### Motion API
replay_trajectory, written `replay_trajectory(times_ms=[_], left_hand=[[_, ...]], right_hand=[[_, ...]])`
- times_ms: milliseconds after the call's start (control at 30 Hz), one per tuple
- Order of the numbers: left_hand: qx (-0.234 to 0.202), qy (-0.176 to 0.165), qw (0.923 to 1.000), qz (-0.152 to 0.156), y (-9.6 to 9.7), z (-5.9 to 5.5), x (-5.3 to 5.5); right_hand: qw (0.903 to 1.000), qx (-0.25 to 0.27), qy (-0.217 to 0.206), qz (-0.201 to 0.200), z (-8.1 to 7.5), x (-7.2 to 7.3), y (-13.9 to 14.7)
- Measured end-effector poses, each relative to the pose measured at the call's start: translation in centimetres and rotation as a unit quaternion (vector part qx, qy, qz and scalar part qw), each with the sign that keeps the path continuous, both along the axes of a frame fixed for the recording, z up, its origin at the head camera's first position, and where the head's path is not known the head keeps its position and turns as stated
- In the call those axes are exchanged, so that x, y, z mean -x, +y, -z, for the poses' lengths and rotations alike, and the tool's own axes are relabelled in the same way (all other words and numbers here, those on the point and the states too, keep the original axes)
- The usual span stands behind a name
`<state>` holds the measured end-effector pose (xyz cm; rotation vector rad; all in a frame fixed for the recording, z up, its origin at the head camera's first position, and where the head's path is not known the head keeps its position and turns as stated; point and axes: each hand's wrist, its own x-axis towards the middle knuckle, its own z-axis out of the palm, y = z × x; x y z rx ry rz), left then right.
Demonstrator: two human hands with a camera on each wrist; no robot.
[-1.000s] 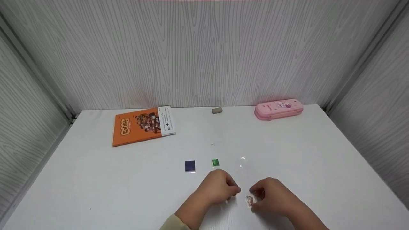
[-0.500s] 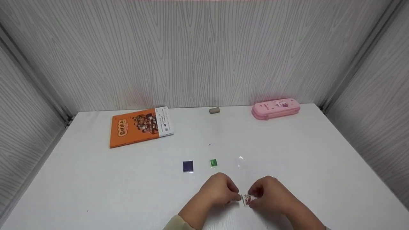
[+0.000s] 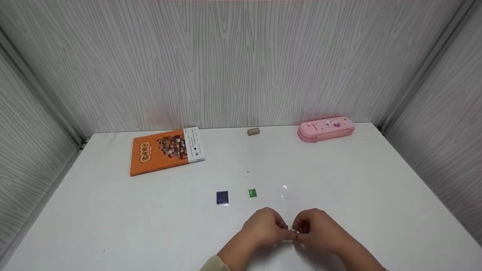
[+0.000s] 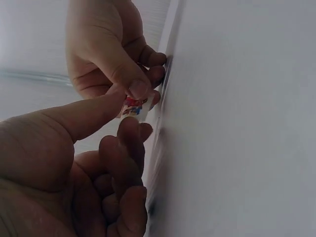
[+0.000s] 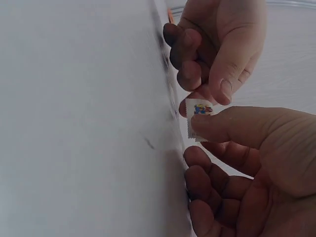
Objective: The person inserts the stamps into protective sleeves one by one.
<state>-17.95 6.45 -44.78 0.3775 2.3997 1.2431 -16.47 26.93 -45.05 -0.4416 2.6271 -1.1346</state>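
"Where is the small white paper piece with zigzag edges and a colourful print (image 5: 201, 108)?"

"Between the two hands, at the near side of the smooth white worktop (image 3: 162, 222), right of the middle. It lies to the right of the left fingers and to the left of the right ones."

"Which hand has it?"

"The right hand (image 3: 318, 231) pinches it, thumb pressed on the printed face. The left hand (image 3: 265, 227) has its fingers bent, one fingertip behind the piece's edge; I can't tell whether it pinches too."

"And the long axis?"

"It seems to run from hand to hand, but the right thumb hides part. The right hand covers more of it."

"Does it touch the surface?"

"I can't tell. The hands are low, shadows beneath."

"What is around them?"

"Just beyond, a clear glossy film (image 3: 284, 192); left of that, a flat green square (image 3: 252, 193), then a flat dark blue square (image 3: 222, 197). Well apart along the far side: an orange book with a white band (image 3: 154, 162), a grey-brown block (image 3: 253, 131) and a pink oblong case (image 3: 325, 130)."
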Motion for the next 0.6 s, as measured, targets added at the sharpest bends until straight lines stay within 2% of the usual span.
replay_trajectory(times_ms=[200,300,400,600], left_hand=[[-0.026,0.040,0.9989,0.000,0.21,0.11,0.16],[-0.019,0.052,0.9985,0.001,0.06,0.20,0.14],[-0.003,0.059,0.9982,-0.011,-0.10,0.23,0.22],[0.025,0.061,0.9974,-0.030,-0.07,-0.03,0.49]], right_hand=[[0.9993,0.035,0.002,0.016,-0.13,0.07,-0.23],[0.9992,0.041,0.003,0.002,-0.17,0.24,-0.29],[0.9992,0.039,0.005,-0.001,-0.29,0.35,-0.35],[0.9971,0.058,0.010,0.050,-0.32,0.39,-0.32]])
